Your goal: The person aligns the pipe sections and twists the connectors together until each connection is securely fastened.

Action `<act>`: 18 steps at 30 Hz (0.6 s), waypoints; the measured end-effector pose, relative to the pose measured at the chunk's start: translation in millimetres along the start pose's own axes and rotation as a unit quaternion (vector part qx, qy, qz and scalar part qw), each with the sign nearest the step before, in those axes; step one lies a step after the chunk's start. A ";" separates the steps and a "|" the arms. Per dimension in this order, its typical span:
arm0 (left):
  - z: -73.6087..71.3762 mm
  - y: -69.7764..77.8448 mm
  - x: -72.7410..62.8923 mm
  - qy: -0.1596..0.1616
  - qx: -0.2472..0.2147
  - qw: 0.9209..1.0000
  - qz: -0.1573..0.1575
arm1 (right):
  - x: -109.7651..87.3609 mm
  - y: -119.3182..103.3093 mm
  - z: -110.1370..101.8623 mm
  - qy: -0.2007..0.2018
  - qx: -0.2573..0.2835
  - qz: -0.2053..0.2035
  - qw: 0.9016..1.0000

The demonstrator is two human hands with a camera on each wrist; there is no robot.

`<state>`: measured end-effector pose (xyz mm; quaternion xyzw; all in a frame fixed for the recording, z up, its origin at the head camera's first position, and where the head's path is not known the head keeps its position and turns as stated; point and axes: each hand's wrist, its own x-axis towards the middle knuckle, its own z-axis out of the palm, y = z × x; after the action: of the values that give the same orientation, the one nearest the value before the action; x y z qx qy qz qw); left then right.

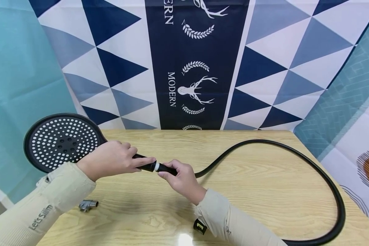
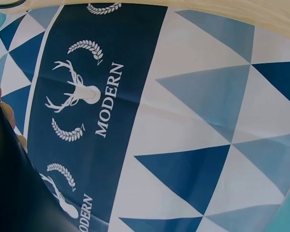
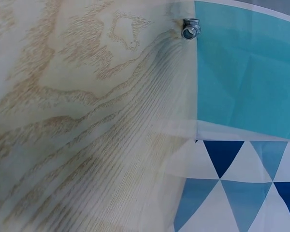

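A black shower head [image 1: 64, 141] with a round face of white nozzles is held up over the left part of the table. My left hand [image 1: 113, 159] grips its handle, the index finger stretched along it. My right hand [image 1: 182, 179] holds the black end fitting of the shower hose [image 1: 323, 174] at the handle's lower end. A white ring [image 1: 156, 166] shows between handle and fitting; how far they are joined I cannot tell. In the left wrist view, the dark back of the shower head [image 2: 14, 179] fills the lower left corner, with fingertips [image 2: 7, 113] beside it.
On the wooden table [image 1: 135, 218] lies a small chrome fitting [image 1: 88, 205] at the left. A black piece with a yellow mark [image 1: 200, 226] sits near my right forearm. The hose loops widely over the table's right side. Patterned cloth [image 1: 190, 68] hangs behind.
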<state>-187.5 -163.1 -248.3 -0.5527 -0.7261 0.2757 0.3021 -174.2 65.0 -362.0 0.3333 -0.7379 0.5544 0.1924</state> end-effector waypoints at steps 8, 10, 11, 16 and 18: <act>1.2 -2.6 -3.1 0.008 0.007 1.000 0.004 | 6.8 -5.1 0.2 -0.018 -0.023 0.013 0.999; 2.0 -2.6 -3.4 0.011 0.005 1.000 0.004 | 7.0 -5.7 0.3 -0.021 -0.029 0.015 0.999; 2.4 -2.4 -3.5 0.011 0.003 1.000 0.003 | 6.9 -5.8 0.4 -0.022 -0.031 0.016 0.999; 5.4 -0.3 -4.9 0.008 -0.007 1.000 0.001 | 5.5 -4.7 1.3 -0.028 -0.050 0.016 0.998; 6.4 1.0 -6.1 0.008 -0.010 1.000 0.003 | 4.5 -4.0 1.9 -0.032 -0.058 0.015 0.998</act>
<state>-190.4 -169.2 -254.0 -0.5601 -0.7249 0.2646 0.3014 -174.4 61.3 -356.9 0.3277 -0.7793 0.5030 0.1794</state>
